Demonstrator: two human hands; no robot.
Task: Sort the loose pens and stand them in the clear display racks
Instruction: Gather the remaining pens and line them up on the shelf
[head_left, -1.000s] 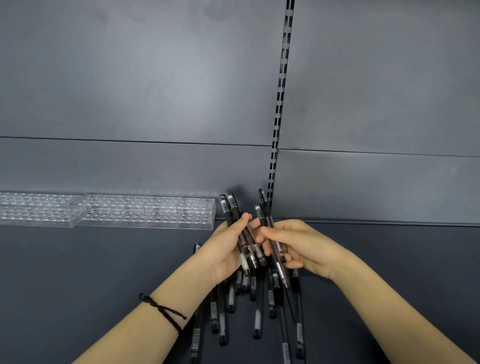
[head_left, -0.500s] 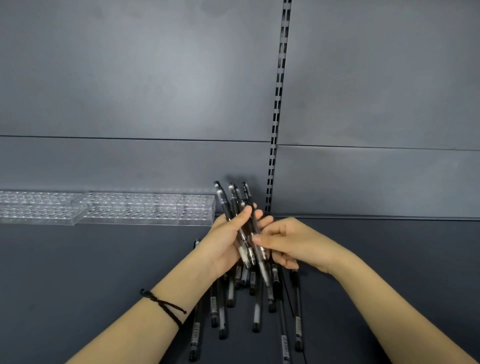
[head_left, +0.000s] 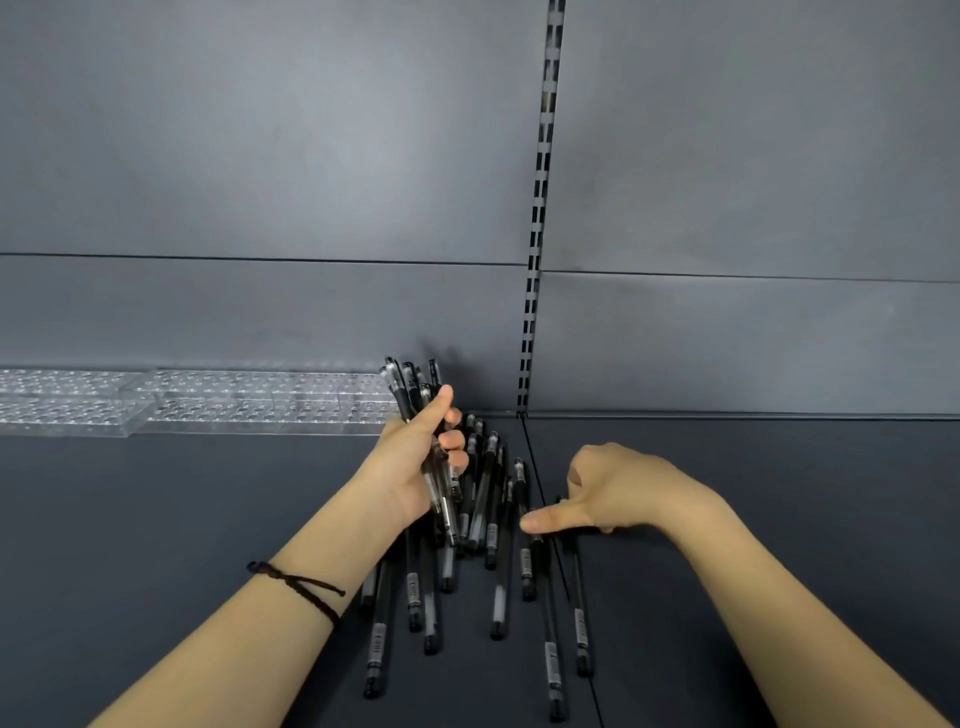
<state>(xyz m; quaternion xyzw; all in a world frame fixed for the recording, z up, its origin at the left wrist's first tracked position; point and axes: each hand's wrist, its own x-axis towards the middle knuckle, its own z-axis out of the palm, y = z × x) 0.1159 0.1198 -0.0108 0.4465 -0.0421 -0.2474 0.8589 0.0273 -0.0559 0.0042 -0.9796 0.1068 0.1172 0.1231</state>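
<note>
Left hand (head_left: 410, 467) grips a bundle of pens (head_left: 410, 387), fingers wrapped round the barrels and thumb pressed up along them. The bundle is tilted, cap ends sticking up past the hand toward the far wall, lower ends pointing down at the pile.

Right hand (head_left: 623, 488) is low over the shelf (head_left: 156, 519), just right of the pile and apart from the left hand. Its thumb (head_left: 545, 521) sticks out leftward, reaching the right-side pens. Its fingers are tucked under the palm and hidden, so I cannot tell whether it holds a pen or only rests there.

Loose pens (head_left: 498, 603) lie on the dark shelf between and below the two hands. They are black with clear barrels, mostly running near to far and overlapping; a couple lie further near-right, on either side of the shelf seam.

Clear display racks (head_left: 234, 410) sit far left against the back panel (head_left: 260, 156), end to end, with rows of holes on top. No pens show in them.

There is a dark cord bracelet (head_left: 306, 590) on the left wrist. A slotted upright strip (head_left: 537, 234) runs up the back panel right of centre.
</note>
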